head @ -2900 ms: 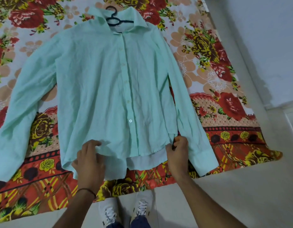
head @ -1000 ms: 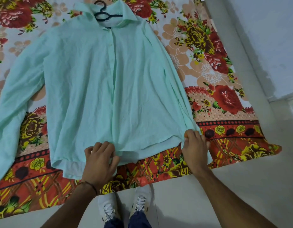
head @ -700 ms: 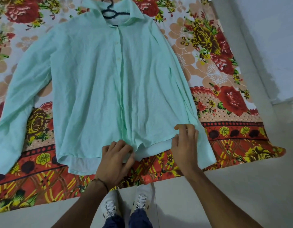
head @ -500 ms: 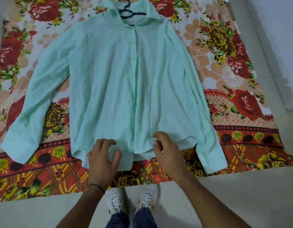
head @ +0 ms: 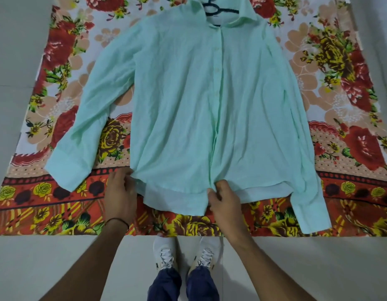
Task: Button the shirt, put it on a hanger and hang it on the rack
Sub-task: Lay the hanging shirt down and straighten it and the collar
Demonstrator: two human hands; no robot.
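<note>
The left hand has slid out from the middle of the hem to the shirt's bottom corner. The right hand has come to the bottom of the button strip. The right hand pinches the hem there, with its thumb and bent fingers on the cloth. The left hand's fingertips touch the corner of the shirt, but I cannot tell if they grab it or just rest on it. A thin dark band goes round the left wrist.

There is one shirt, pale green. It lies flat and face up on the sheet with its front closed. Its two sleeves are spread out. One sleeve reaches out past the left hand. The other sleeve lies close along the shirt's side, out past the right hand. One black hanger sits inside the collar at the far end, and its hook pokes out.

One flowery sheet, red and yellow and peach, lies under the shirt on the pale floor. Two white shoes stand at the near edge of the sheet, between the two arms.
</note>
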